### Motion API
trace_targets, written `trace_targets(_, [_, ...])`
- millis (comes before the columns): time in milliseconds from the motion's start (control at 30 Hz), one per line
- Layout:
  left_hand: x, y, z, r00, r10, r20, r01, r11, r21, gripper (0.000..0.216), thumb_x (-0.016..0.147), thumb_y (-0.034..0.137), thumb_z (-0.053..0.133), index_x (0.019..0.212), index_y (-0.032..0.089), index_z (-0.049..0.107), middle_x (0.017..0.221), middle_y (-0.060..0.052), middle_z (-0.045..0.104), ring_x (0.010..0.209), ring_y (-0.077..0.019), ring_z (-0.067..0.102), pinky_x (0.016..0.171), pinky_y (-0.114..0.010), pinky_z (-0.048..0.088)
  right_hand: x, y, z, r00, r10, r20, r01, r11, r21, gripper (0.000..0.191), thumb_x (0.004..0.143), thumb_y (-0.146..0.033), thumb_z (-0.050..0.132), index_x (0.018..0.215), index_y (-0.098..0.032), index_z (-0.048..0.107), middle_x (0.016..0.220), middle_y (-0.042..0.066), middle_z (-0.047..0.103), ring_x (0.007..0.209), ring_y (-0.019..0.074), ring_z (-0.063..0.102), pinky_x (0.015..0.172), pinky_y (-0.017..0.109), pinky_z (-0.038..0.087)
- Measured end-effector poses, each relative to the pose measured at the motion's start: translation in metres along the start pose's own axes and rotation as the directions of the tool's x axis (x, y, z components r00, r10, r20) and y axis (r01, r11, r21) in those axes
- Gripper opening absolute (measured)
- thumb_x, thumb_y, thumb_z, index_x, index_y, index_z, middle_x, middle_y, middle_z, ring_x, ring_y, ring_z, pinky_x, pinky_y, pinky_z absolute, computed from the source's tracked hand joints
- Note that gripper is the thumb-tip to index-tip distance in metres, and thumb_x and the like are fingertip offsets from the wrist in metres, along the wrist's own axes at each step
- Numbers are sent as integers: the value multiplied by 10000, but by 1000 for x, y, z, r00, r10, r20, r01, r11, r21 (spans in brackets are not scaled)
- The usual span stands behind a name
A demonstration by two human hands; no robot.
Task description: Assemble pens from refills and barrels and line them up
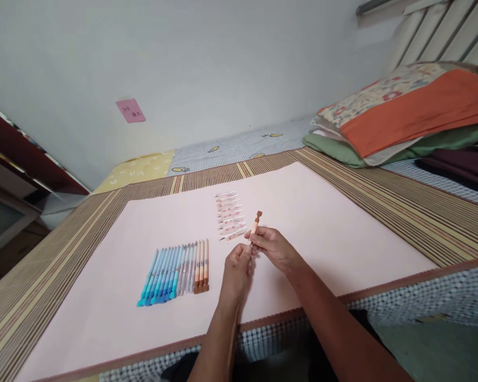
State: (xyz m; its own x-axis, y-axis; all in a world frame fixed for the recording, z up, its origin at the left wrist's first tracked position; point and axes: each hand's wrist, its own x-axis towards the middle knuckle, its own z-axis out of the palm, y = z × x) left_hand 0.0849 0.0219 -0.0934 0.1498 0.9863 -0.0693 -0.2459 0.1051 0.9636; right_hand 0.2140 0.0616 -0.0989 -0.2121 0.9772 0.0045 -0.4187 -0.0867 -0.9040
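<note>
Above the pale pink sheet [302, 223], both hands meet on one peach pen with a brown end [256, 223]. My right hand [276, 246] pinches its barrel between thumb and fingers, with the brown end pointing up and away. Closed around the lower end is my left hand [239, 262], whose fingers hide that tip. Just beyond the hands lies a column of several thin white-and-red pen refills [229, 215]. To the left is a row of pens: several blue pens [161, 273], several clear pens [187, 268] and three peach-and-brown pens [201, 265].
The sheet lies on a striped mat [382, 201] over a bed. Folded bedding with an orange band [422, 106] is piled at the right, beside dark cloth [458, 167]. A pink note [130, 110] is on the wall behind.
</note>
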Motion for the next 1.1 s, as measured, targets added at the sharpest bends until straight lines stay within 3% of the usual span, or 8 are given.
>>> trace_targets(100, [-1, -1, -3, 983, 151, -101, -115, 948, 296, 383, 886, 526, 613, 704, 199, 532, 553, 59, 395, 525, -105, 330, 531, -239, 262, 0, 2, 3, 999, 9, -45, -9, 1000, -4, 376, 685, -489, 838, 834, -162, 728, 696, -16, 598, 625, 107, 506, 648, 278, 406])
trace_targets(233, [-1, -1, -7, 949, 297, -104, -170, 762, 625, 263, 927, 410, 569, 754, 212, 580, 588, 48, 487, 567, -133, 417, 589, -260, 293, -1, 4, 2, 994, 30, -104, -28, 999, 18, 361, 662, -474, 858, 720, -170, 672, 684, -27, 561, 632, 100, 467, 664, 273, 388])
trace_targets(433, [3, 4, -10, 966, 250, -66, -186, 849, 494, 271, 911, 418, 587, 789, 188, 661, 730, 5, 635, 707, -158, 532, 672, -248, 374, 0, 6, 0, 992, 68, -108, -60, 996, 72, 361, 633, -457, 878, 698, -179, 657, 701, -14, 579, 667, 115, 478, 661, 281, 370])
trace_targets(633, [0, 3, -21, 954, 301, 1, -221, 697, 682, 294, 927, 437, 575, 756, 205, 631, 576, 47, 506, 548, -128, 412, 563, -257, 275, -3, 9, 7, 989, 86, -118, -72, 991, 112, 381, 607, -472, 891, 662, -192, 637, 694, -10, 570, 668, 125, 480, 651, 287, 375])
trace_targets(733, [0, 4, -25, 960, 282, 0, -214, 731, 648, 311, 941, 449, 553, 778, 204, 651, 648, 29, 564, 605, -136, 455, 588, -252, 305, -4, 9, 9, 989, 96, -114, -83, 990, 116, 369, 612, -449, 897, 688, -186, 648, 707, -7, 574, 683, 126, 488, 652, 281, 374])
trace_targets(867, [1, 6, -26, 959, 283, 19, -217, 687, 694, 341, 935, 457, 560, 726, 200, 639, 569, 42, 487, 559, -130, 411, 568, -256, 283, -3, 10, 7, 987, 70, -145, -55, 993, 107, 353, 632, -445, 885, 686, -185, 651, 713, -8, 573, 697, 129, 497, 672, 283, 384])
trace_targets(1000, [1, 8, -24, 964, 267, -4, -213, 779, 590, 319, 919, 450, 586, 764, 193, 691, 647, 13, 591, 613, -143, 472, 592, -251, 319, -2, 10, 4, 988, 105, -109, -91, 987, 130, 352, 629, -443, 887, 690, -183, 658, 726, -3, 584, 709, 131, 506, 668, 279, 382])
trace_targets(1100, [1, 9, -26, 959, 283, 4, -227, 760, 609, 300, 918, 436, 592, 783, 192, 704, 650, 13, 595, 604, -139, 465, 589, -251, 313, -2, 10, 4, 991, 108, -78, -99, 989, 114, 345, 632, -430, 890, 705, -176, 668, 732, 3, 601, 699, 129, 506, 667, 282, 380])
